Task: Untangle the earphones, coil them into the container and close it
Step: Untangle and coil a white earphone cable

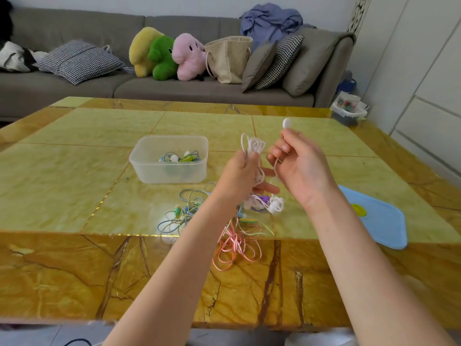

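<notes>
— On the near bench (pixel 74 270), what is seen?
— A pink-and-white cable tangle (pixel 237 243), with coloured earphones (pixel 184 208) beyond.
— And above?
— White earphones (pixel 253 146) are held: loops gripped by the left hand (pixel 240 171), one bud pinched by the right hand (pixel 296 161).
— Farther?
— Coiled sets are kept in the lidless container (pixel 169 158).

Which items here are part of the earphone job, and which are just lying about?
Part of the job:
- white earphones, held in the left hand and right hand
- tangled earphones on the table
- clear container, some earphones already inside
- blue lid

Just lying about:
- plush toys
- tote bag
- cushions
- blue clothing
</notes>
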A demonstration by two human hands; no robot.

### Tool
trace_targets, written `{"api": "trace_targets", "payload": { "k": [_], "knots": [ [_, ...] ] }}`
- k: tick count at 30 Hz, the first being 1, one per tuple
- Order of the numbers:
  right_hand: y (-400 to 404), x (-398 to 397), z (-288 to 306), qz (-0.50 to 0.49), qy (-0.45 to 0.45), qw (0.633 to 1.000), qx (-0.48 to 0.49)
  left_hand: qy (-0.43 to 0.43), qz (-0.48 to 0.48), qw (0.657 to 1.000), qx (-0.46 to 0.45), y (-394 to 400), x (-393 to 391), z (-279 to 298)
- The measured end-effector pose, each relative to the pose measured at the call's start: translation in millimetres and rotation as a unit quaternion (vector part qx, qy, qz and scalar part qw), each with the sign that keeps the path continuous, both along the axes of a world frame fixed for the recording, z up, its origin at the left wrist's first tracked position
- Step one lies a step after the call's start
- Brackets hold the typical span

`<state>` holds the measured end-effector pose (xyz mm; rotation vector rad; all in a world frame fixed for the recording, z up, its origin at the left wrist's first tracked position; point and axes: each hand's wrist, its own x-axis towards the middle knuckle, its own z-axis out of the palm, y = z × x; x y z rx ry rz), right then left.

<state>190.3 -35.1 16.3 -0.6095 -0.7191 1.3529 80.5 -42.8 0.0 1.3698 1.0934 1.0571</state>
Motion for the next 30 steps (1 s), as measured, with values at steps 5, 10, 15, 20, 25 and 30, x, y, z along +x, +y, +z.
{"api": "trace_targets", "payload": {
  "k": [5,10,15,20,25,30],
  "knots": [
    [-1.0,-0.5,4.8,0.003,0.003,1.0,0.024,-0.013,0.016,1.0,-0.008,2.7,6.0,-2.5],
    [1.5,17.1,14.2,-0.035,0.064,0.996,0.042,0.152,0.063,0.986,0.032,12.7,0.8,-18.5],
    [1.5,25.3,-7.1,-0.07,-0.192,0.977,-0.063,0.038,0.053,0.997,0.044,16.1,-6.3,-10.6],
    [-8.4,20.4,-4.3,-0.057,-0.355,0.931,-0.068,0.063,0.046,0.994,0.082,15.8,-7.5,-2.6],
    [-10.8,16.6,-0.3,-0.134,-0.411,0.902,-0.003,0.054,0.071,0.994,0.067,14.6,-17.7,6.7],
    [-15.3,5.7,11.3,-0.068,-0.372,0.924,0.061,-0.071,-0.043,0.993,-0.08,0.0,-28.4,9.6]
  ]
}}
